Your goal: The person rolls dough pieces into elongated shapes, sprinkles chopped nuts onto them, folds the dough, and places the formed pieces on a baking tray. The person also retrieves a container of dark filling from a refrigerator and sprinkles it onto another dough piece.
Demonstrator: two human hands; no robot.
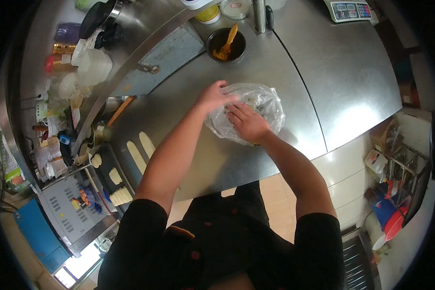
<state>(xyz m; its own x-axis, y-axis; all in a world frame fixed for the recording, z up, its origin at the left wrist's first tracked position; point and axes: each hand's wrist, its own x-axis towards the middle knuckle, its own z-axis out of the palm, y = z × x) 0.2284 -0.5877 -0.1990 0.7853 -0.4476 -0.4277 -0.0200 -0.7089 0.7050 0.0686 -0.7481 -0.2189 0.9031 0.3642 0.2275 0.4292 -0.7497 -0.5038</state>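
Observation:
A clear plastic bag (263, 104) with dark bits inside lies on the steel counter (295, 72). My left hand (214, 95) grips the bag's left upper edge. My right hand (248, 122) rests flat on the bag's lower middle, fingers closed and pressing on the plastic. Both forearms reach up from the lower edge over the counter's front edge.
A dark bowl with a yellow brush (225, 44) stands behind the bag. Long pale dough strips (137, 155) and smaller dough pieces (116, 176) lie at the left. Containers and bottles (89, 63) crowd a shelf at far left. A scale (350, 9) sits at the back right.

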